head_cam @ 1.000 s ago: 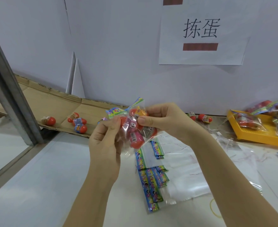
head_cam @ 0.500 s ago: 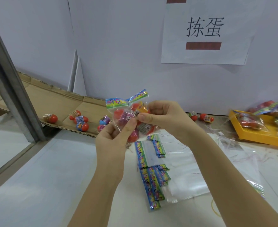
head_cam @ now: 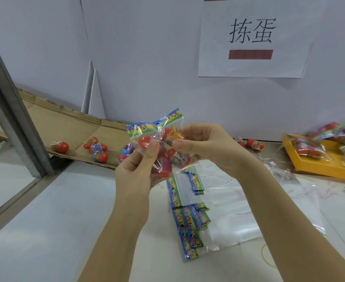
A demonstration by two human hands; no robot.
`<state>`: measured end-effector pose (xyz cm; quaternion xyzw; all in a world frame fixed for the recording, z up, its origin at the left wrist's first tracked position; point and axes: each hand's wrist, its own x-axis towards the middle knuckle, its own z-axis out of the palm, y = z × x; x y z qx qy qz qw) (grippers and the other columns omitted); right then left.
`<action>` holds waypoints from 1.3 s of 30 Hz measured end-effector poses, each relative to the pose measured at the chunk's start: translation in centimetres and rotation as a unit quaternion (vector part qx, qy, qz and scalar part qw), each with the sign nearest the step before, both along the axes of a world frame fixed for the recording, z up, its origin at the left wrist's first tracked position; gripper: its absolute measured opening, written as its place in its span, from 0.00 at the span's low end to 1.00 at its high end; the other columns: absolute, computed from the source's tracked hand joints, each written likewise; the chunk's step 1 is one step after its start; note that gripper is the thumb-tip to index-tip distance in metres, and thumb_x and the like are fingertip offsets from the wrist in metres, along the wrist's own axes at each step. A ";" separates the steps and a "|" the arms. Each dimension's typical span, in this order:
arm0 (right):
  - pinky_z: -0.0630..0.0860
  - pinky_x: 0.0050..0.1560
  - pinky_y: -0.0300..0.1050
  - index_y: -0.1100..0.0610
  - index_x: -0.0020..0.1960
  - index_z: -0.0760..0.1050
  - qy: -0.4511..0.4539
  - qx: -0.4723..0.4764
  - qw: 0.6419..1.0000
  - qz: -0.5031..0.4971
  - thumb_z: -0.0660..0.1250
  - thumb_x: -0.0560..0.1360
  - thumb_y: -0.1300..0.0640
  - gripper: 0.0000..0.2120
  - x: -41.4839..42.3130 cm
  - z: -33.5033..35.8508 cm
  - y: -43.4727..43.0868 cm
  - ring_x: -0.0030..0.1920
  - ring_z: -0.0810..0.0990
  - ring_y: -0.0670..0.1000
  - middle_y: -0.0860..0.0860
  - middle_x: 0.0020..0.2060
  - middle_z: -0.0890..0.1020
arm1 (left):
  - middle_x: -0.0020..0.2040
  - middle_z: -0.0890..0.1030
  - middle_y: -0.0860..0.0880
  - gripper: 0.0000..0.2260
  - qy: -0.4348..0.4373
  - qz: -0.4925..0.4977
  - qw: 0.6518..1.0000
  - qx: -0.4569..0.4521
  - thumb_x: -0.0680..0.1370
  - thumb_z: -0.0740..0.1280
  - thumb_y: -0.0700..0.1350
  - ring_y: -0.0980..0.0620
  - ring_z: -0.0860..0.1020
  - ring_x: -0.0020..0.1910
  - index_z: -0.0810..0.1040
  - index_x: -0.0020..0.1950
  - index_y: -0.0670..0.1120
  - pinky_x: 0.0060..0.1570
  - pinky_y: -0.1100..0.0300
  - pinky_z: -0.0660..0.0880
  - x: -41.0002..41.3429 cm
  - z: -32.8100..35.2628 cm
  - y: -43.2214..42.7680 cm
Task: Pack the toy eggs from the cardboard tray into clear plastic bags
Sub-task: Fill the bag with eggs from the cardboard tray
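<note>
White bench [head_cam: 55, 231] against a white wall [head_cam: 147, 58], clear plastic bag [head_cam: 167, 159] of toy eggs was held above it, left hand [head_cam: 135, 176] pinched its left side, right hand [head_cam: 206, 145] pinched its right side, loose toy eggs [head_cam: 99, 148] lay on the cardboard tray [head_cam: 70, 127] at left, empty bags [head_cam: 218, 210] lay flat beneath, yellow tray [head_cam: 310, 165] stood at right.

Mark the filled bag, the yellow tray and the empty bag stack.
filled bag [head_cam: 165, 165], head view, clear front over pink egg.
yellow tray [head_cam: 328, 173], head view, near wall.
empty bag stack [head_cam: 228, 212], head view, clear plastic.
</note>
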<state>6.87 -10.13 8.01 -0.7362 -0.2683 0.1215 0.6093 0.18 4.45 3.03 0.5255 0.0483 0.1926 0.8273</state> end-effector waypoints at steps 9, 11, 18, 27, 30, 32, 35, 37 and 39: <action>0.76 0.43 0.47 0.52 0.41 0.84 -0.018 0.043 0.999 -0.016 0.74 0.64 0.47 0.11 0.1 -0.3 0.3 0.38 0.80 0.45 0.50 0.38 0.84 | 0.42 0.86 0.48 0.12 -0.004 0.035 0.999 0.029 0.68 0.69 0.57 0.51 0.84 0.41 0.87 0.41 0.52 0.40 0.57 0.83 -0.4 0.3 -0.3; 0.74 0.38 0.39 0.51 0.36 0.84 -0.018 0.057 0.998 -0.016 0.74 0.64 0.48 0.07 0.1 -0.4 0.4 0.35 0.78 0.45 0.48 0.34 0.83 | 0.41 0.86 0.48 0.11 -0.007 0.031 0.999 0.023 0.68 0.69 0.56 0.52 0.84 0.40 0.87 0.40 0.52 0.38 0.60 0.81 -0.5 0.4 -0.3; 0.74 0.41 0.48 0.52 0.35 0.83 -0.002 0.065 0.998 -0.017 0.74 0.63 0.47 0.08 0.3 -0.4 0.5 0.37 0.78 0.47 0.50 0.35 0.83 | 0.43 0.86 0.46 0.14 -0.010 0.026 1.000 0.001 0.66 0.70 0.56 0.50 0.85 0.42 0.86 0.43 0.48 0.35 0.62 0.80 -0.5 0.5 -0.4; 0.82 0.38 0.50 0.53 0.51 0.83 0.051 0.081 0.995 0.013 0.73 0.66 0.47 0.16 0.6 -0.6 0.1 0.40 0.83 0.53 0.51 0.43 0.85 | 0.41 0.86 0.50 0.06 -0.045 0.001 0.997 -0.060 0.67 0.71 0.48 0.55 0.84 0.38 0.87 0.41 0.49 0.40 0.61 0.82 -0.3 0.3 -0.2; 0.81 0.37 0.46 0.53 0.53 0.82 0.041 -0.005 0.998 0.049 0.75 0.63 0.45 0.21 0.6 -0.5 -0.4 0.42 0.84 0.55 0.53 0.45 0.86 | 0.43 0.86 0.48 0.10 -0.054 0.019 0.996 -0.066 0.68 0.71 0.47 0.54 0.84 0.42 0.84 0.45 0.46 0.40 0.62 0.81 -0.2 0.3 0.0; 0.81 0.35 0.43 0.54 0.47 0.83 0.037 -0.002 0.998 0.043 0.76 0.61 0.48 0.17 0.6 -0.6 -0.4 0.38 0.84 0.53 0.54 0.41 0.86 | 0.44 0.86 0.48 0.11 -0.058 0.000 0.995 -0.080 0.66 0.71 0.49 0.53 0.84 0.43 0.86 0.44 0.46 0.41 0.61 0.81 -0.1 0.5 0.1; 0.80 0.34 0.42 0.59 0.49 0.82 0.049 0.041 0.998 0.021 0.77 0.61 0.51 0.20 0.9 -0.7 -0.2 0.38 0.85 0.56 0.56 0.42 0.86 | 0.44 0.86 0.47 0.07 -0.053 -0.062 0.986 -0.143 0.65 0.71 0.47 0.52 0.85 0.45 0.87 0.38 0.48 0.42 0.61 0.81 0.1 0.7 0.5; 0.79 0.34 0.41 0.60 0.48 0.82 0.057 0.060 0.996 0.020 0.77 0.62 0.53 0.17 0.9 -0.7 -0.2 0.38 0.85 0.56 0.57 0.43 0.86 | 0.46 0.86 0.45 0.08 -0.040 -0.078 0.990 -0.111 0.67 0.71 0.45 0.50 0.85 0.47 0.87 0.42 0.45 0.44 0.61 0.81 0.1 0.4 0.7; 0.79 0.33 0.41 0.60 0.48 0.83 0.066 0.064 0.996 0.022 0.76 0.63 0.54 0.16 0.8 -0.8 -0.4 0.39 0.85 0.56 0.57 0.44 0.86 | 0.48 0.86 0.44 0.12 -0.021 -0.060 0.996 -0.054 0.66 0.72 0.47 0.49 0.85 0.47 0.86 0.47 0.44 0.45 0.60 0.82 0.2 0.0 0.7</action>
